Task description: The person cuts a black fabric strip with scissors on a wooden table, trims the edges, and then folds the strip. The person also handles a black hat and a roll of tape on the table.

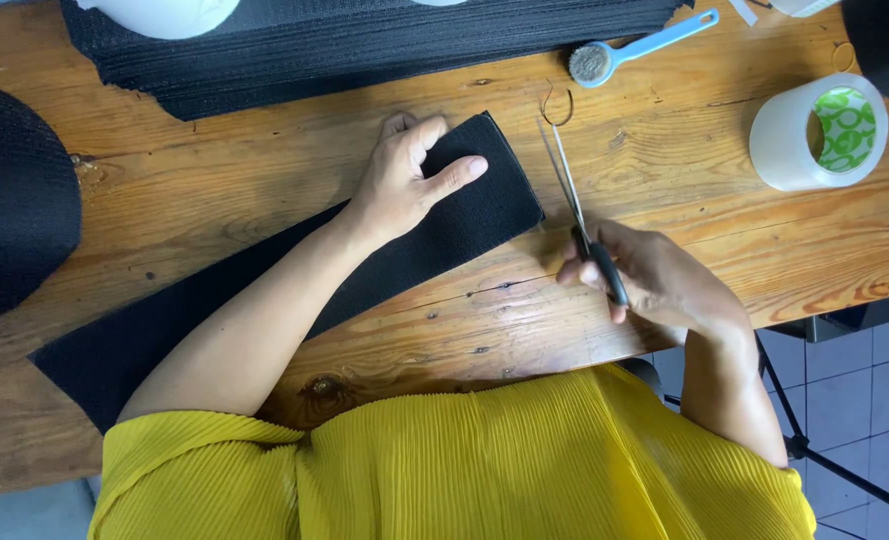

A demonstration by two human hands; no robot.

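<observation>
A long strip of black mesh fabric lies diagonally across the wooden table. My left hand presses flat on its far end, fingers spread. My right hand grips the black handles of a pair of scissors. The slim blades point away from me, just right of the strip's end, and look nearly closed.
A stack of black mesh pieces lies at the far edge. A black cap shape sits at left. A blue-handled brush, a white tape roll and a rubber band lie at right.
</observation>
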